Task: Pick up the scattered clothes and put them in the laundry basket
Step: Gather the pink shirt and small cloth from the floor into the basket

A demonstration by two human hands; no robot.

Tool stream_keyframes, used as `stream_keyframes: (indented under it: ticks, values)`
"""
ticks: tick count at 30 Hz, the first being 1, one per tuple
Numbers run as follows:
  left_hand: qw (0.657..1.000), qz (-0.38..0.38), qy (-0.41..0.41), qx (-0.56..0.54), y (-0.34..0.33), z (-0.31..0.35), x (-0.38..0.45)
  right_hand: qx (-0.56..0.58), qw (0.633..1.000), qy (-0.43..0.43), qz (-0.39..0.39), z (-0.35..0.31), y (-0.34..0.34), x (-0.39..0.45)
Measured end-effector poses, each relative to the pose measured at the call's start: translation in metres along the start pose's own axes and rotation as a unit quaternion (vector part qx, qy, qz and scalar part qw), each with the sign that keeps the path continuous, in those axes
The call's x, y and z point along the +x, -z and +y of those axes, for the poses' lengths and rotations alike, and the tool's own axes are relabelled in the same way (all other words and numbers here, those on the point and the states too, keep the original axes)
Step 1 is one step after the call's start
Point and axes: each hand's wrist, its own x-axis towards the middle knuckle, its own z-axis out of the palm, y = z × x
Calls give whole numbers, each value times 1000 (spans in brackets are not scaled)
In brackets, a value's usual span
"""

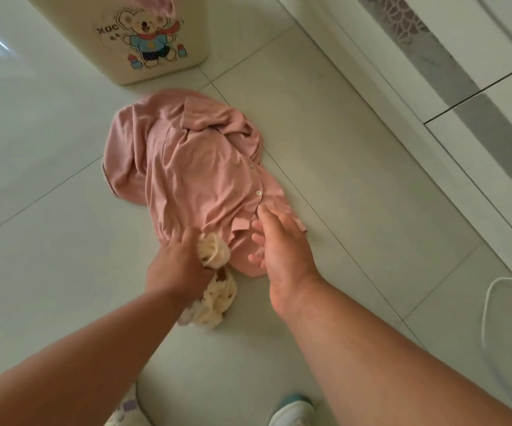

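1. Gripping a cream fleecy garment (pixel 217 290), the left hand (pixel 177 267) is closed around its upper part; the rest of the fabric hangs below the fist and bunches on the tiled floor (pixel 48 241).
2. The right hand (pixel 279 244) is open, fingers spread and slightly curled, positioned over the near hem of the pink button-front garment (pixel 193 170). The index fingertip lies at the button placket; whether it presses the cloth cannot be told.
3. The pink button-front garment lies crumpled on the floor, collar end toward the basket, hem end toward the person. Two small buttons show along its right edge.
4. The cream fleecy garment touches the near edge of the pink one, between the two hands.
5. The laundry basket (pixel 64 35) stands upright on the floor at the top of the view, just beyond the pink garment's collar end and apart from it. Its cream wall carries a cartoon bear print (pixel 148 36). A piece of pink fabric (pixel 162 4) hangs over its rim.
6. A white cabinet front (pixel 479 72) with a grey patterned strip runs along the right side.
7. A white cord (pixel 491 299) loops on the floor at the right edge.
8. Two slippers (pixel 291 410) show at the bottom edge.
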Motion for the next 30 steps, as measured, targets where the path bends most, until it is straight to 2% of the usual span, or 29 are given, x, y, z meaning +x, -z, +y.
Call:
stream_keyframes:
  ticks: [4,7,9,13,17,20,23,30]
  values:
    - [990,112,-3,-87,34,27,29,-2,1000,1,-4,-4,-3,-4]
    - [987,146,-14,-60,45,40,58,-3,1000,12,-2,-2,-3,-1]
    - [994,108,4,-5,45,42,82,-6,1000,14,-2,-2,-1,2]
    - [998,-40,13,50,27,29,108,-6,1000,12,-1,4,2,13]
    - [996,-38,-8,79,15,24,114,-5,1000,8,8,5,0,20]
    - [999,-5,-43,25,25,23,111,-12,1000,21,13,-5,-8,16]
    - [997,34,-45,-44,55,38,92,-16,999,41,16,-27,-13,0]
    - [969,107,-74,-212,183,81,-4,4,998,68,14,-108,-28,-84]
